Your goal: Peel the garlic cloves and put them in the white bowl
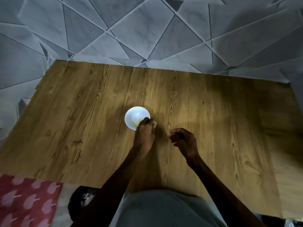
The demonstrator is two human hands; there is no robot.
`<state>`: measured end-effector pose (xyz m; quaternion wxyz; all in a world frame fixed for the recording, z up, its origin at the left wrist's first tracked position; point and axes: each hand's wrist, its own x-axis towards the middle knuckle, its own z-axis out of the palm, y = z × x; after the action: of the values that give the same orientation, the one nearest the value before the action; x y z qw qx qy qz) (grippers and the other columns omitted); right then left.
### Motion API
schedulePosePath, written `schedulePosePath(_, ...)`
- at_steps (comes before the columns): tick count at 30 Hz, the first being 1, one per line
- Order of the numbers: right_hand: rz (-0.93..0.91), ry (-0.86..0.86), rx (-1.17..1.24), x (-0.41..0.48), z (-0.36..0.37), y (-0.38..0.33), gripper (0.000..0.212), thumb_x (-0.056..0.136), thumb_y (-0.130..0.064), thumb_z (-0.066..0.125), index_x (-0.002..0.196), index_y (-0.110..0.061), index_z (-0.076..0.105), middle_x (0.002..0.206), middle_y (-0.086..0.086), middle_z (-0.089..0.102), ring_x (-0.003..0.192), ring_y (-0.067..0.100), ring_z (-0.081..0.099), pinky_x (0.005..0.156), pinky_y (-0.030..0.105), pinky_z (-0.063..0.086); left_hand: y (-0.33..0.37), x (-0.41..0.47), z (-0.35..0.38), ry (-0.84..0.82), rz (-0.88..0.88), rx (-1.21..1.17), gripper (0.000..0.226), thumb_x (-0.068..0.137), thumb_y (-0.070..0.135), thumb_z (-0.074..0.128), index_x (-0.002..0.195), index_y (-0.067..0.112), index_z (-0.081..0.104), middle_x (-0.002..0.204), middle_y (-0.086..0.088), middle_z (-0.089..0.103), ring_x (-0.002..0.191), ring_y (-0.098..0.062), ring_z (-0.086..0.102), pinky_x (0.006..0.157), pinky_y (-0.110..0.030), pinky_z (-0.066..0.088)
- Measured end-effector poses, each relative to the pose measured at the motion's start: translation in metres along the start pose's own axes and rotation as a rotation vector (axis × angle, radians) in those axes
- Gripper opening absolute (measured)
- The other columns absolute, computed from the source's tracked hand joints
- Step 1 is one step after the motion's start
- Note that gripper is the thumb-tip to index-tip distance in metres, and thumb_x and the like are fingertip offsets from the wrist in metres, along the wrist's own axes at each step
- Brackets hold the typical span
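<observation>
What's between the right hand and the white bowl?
Head view: the left hand, fingers over the near rim of the white bowl, then a strip of bare wooden table before the right hand.

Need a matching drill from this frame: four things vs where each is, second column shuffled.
1 white bowl
2 left hand
3 right hand
4 red patterned cloth

A lower left, off the table
B fingertips at the bowl's near rim
C middle of the table
D over the table, right of the bowl

Pairs: 1-C, 2-B, 3-D, 4-A
</observation>
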<state>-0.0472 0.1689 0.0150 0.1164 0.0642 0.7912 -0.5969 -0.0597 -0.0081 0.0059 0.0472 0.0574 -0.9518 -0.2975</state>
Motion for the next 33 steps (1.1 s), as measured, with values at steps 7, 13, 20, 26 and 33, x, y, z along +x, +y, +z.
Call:
schedulePosePath(7,-0.001,-0.005,-0.013,0.022,0.012,-0.005,0.014,0.096,-0.008,0.059,0.100,-0.013,0.071,0.083,0.003,0.073,0.072,0.016,0.069,0.063,0.026,0.055,-0.047,0.055,-0.032,-0.080,-0.210,0.149,0.021,0.078,-0.002,0.051,0.077,0.005,0.071,0.080,-0.007,0.067,0.078,-0.022,0.062,0.071,-0.035,0.048)
schedulePosePath(13,-0.104,0.080,-0.217,0.033,-0.008,0.005,0.017,0.092,-0.002,0.062,0.103,-0.012,0.070,0.093,-0.001,0.072,0.078,0.009,0.069,0.066,0.019,0.055,-0.046,0.058,-0.032,-0.033,-0.114,0.133,0.022,0.079,-0.004,0.052,0.075,0.007,0.071,0.078,-0.009,0.069,0.075,-0.025,0.063,0.064,-0.031,0.045)
schedulePosePath(20,-0.132,0.070,-0.494,0.040,-0.038,0.033,0.013,0.087,-0.008,0.071,0.099,-0.013,0.069,0.097,-0.005,0.068,0.082,0.005,0.067,0.068,0.021,0.056,0.006,0.020,-0.007,-0.235,-0.070,-0.350,0.012,0.087,0.008,0.065,0.093,0.015,0.073,0.083,0.008,0.071,0.077,-0.002,0.065,0.071,-0.012,0.050)
schedulePosePath(26,-0.196,0.030,-0.767,0.048,-0.019,0.045,0.016,0.091,-0.010,0.065,0.106,-0.015,0.070,0.097,0.001,0.068,0.074,0.009,0.063,0.060,0.016,0.048,0.017,0.017,0.064,-0.494,-0.315,-0.475,0.027,0.091,0.001,0.060,0.117,0.004,0.062,0.115,-0.010,0.064,0.113,-0.025,0.059,0.080,-0.014,0.040)
schedulePosePath(33,-0.165,0.049,-0.587,0.051,-0.025,0.045,0.004,0.090,-0.014,0.070,0.088,-0.011,0.071,0.078,0.000,0.070,0.062,0.007,0.063,0.052,0.026,0.054,0.027,0.024,0.084,-0.559,-0.431,-0.523,0.044,0.091,0.004,0.062,0.133,-0.001,0.050,0.128,-0.013,0.055,0.118,-0.024,0.053,0.090,-0.021,0.041)
